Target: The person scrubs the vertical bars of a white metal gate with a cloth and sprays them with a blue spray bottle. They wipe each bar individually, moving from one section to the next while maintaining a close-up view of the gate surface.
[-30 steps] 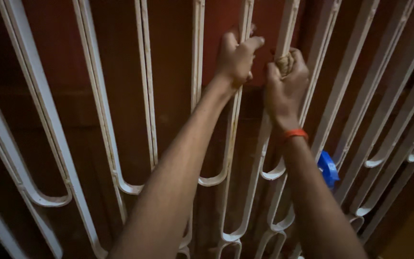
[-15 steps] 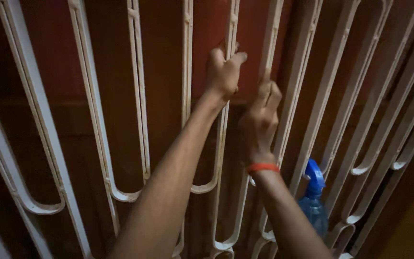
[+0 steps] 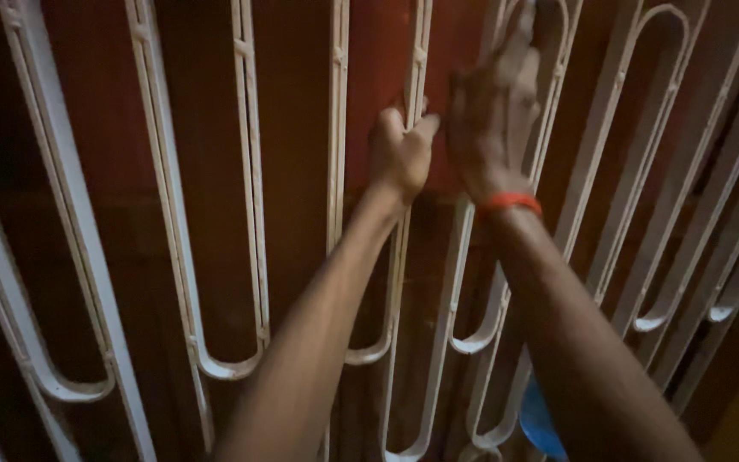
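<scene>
Hands reach up against a white metal window grille [image 3: 250,214] made of long looped bars, with dark red-brown wood behind it. Left hand [image 3: 399,154] is closed in a fist around one upright bar near the middle of the view, thumb wrapped over the front. Right hand [image 3: 498,111] is just beside it and higher, blurred, its fingers stretched upward and lying flat over the next bars to the right. Whether this hand holds anything against the metal cannot be told through the blur. An orange band [image 3: 511,203] circles the right wrist. Both bare forearms run down from the hands to the bottom edge of the view, the right one crossing in front of several bar loops.

Low down, beside and partly behind the right forearm, a blue bottle [image 3: 540,419] shows as a rounded sliver near the bottom edge, well apart from both hands. Its top and its contents are hidden. Grille bars fan out to both sides, their rounded lower ends hanging at different heights.
</scene>
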